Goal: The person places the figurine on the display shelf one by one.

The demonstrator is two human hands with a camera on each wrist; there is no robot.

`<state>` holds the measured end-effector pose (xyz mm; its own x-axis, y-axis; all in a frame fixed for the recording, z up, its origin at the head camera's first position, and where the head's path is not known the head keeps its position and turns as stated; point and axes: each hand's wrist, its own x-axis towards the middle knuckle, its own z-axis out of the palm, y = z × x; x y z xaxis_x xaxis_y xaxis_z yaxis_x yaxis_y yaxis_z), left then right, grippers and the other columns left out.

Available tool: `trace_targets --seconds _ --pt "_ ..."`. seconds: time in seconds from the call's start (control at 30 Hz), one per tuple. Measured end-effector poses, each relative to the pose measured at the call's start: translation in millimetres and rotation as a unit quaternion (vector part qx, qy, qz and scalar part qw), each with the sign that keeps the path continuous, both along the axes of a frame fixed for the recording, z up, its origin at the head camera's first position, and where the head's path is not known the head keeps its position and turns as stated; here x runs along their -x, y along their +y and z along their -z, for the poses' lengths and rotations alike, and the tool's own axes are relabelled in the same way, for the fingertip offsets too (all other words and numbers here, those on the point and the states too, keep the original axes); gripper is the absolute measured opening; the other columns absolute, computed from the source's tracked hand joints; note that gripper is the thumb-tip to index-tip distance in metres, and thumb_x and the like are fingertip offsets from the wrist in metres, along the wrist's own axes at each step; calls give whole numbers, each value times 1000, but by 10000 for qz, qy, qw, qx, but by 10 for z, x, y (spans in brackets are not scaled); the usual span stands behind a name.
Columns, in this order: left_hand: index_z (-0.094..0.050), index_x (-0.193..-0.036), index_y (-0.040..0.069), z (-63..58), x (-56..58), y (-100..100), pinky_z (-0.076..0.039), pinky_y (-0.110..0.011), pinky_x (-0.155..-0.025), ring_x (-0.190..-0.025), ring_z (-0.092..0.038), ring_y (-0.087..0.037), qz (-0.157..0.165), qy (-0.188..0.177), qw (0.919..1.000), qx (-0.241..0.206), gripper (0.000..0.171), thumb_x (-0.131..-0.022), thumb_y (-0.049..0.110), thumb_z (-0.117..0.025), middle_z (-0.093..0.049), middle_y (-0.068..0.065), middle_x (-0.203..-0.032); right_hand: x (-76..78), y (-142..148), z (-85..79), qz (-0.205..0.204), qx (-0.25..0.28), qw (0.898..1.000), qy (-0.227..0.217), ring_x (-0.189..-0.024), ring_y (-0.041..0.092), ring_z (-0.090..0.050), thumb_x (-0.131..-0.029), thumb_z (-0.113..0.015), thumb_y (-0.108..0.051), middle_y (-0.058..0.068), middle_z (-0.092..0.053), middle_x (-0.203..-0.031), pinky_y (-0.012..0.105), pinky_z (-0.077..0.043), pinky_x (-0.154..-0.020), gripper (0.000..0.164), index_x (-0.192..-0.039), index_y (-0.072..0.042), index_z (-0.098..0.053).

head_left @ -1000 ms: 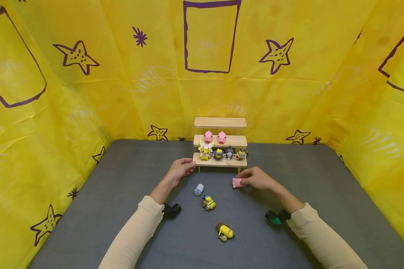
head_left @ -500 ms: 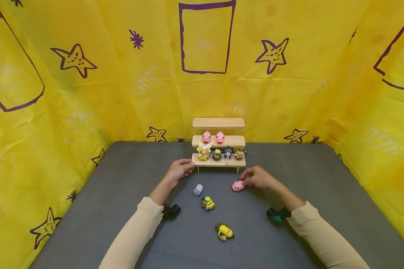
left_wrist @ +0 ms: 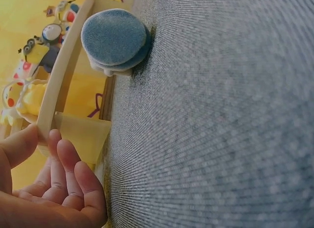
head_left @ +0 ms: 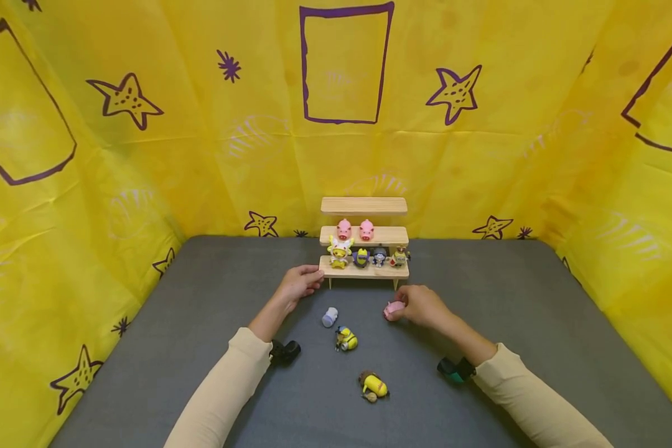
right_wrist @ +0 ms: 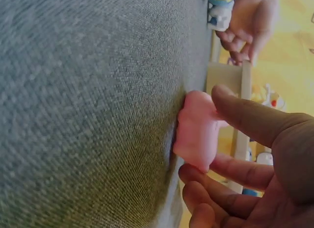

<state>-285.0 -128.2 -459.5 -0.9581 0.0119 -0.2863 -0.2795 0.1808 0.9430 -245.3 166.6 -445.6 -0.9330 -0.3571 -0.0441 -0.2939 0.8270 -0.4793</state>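
Observation:
My left hand [head_left: 299, 283] pinches the left end of the lowest board of a three-tier wooden display shelf [head_left: 364, 272]; in the left wrist view, thumb and forefinger meet at the board's corner [left_wrist: 48, 108]. In front of the shelf's right side, my right hand [head_left: 425, 307] holds a small pink pig figurine [head_left: 392, 310] low over the grey cloth. The right wrist view shows the pig [right_wrist: 196, 132] between the thumb and the fingertips. Two similar pigs [head_left: 344, 229] sit on the middle board. Several figurines, including a yellow one in a white horned hood [head_left: 339, 254], line the lowest board.
Between the arms lie a white and blue-grey figurine [head_left: 330, 317], a yellow figurine with a blue cap [head_left: 346, 338] and a yellow and brown figurine [head_left: 374, 385]. Yellow patterned fabric [head_left: 218, 174] walls the grey-covered table [head_left: 201, 274] at the back and sides.
The pig has turned in my right hand's fingers and come slightly nearer. The right hand has shifted its grip, lowering a little toward me. My left hand stays on the shelf.

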Motion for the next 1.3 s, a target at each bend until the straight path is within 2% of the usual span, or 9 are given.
trace_targets --seconds 0.23,0.37,0.47,0.67,0.87,1.13,1.3 --pt "-57 -131 0 -2 9 -8 -50 -26 -74 -81 -62 -12 39 -5 10000 5 40 -97 21 -61 -68 -10 -106 10 -14 12 -3 249 9997 23 -68 16 -54 -72 -85 -28 3 -65 -77 29 -42 -61 37 -95 -5 -68" --pt "-57 -131 0 -17 9 -8 -50 -26 -74 -82 -62 -12 61 18 10000 33 40 -97 21 -60 -68 -10 -106 30 6 -7 -167 465 9987 76 -68 14 -52 -73 -84 -25 2 -63 -75 27 -41 -61 34 -95 -5 -70" --pt "-57 -131 1 -30 4 -4 -50 -26 -74 -82 -62 -12 51 -9 10000 28 39 -97 21 -60 -68 -9 -106 45 28 -49 -363 728 9967 -68 -70 12 -53 -75 -83 -21 4 -66 -76 25 -42 -61 32 -97 -2 -71" --pt "-57 -132 1 -32 -17 0 -51 -29 -79 -89 -64 -17 68 -17 10000 32 40 -98 21 -60 -67 -13 -111 83 51 -206 -494 1380 9868 -691 -77 14 -56 -77 -82 -20 7 -69 -87 26 -45 -67 35 -103 1 -71" --pt "-57 -132 1 -31 -25 -6 -51 -32 -82 -91 -64 -18 90 -11 10000 2 40 -97 21 -60 -66 -15 -115 127 79 -360 -434 1853 9776 -900 -78 15 -56 -79 -81 -21 7 -69 -86 28 -47 -70 34 -104 0 -71" --pt "-57 -132 1 -10 -19 -1 -51 -29 -78 -85 -63 -14 52 -5 10000 -11 40 -97 22 -60 -67 -14 -113 256 121 -611 -372 1841 9766 -1051 -76 17 -52 -84 -77 -24 7 -69 -91 26 -44 -63 36 -111 -1 -70" --pt "-57 -132 2 -53 -36 14 -51 -31 -81 -89 -64 -18 54 -18 10000 -2 41 -97 22 -61 -66 -16 -116 360 142 -823 -382 1991 9707 -1287 -86 24 -57 -86 -75 -27 4 -71 -96 29 -48 -67 37 -114 -3 -70"
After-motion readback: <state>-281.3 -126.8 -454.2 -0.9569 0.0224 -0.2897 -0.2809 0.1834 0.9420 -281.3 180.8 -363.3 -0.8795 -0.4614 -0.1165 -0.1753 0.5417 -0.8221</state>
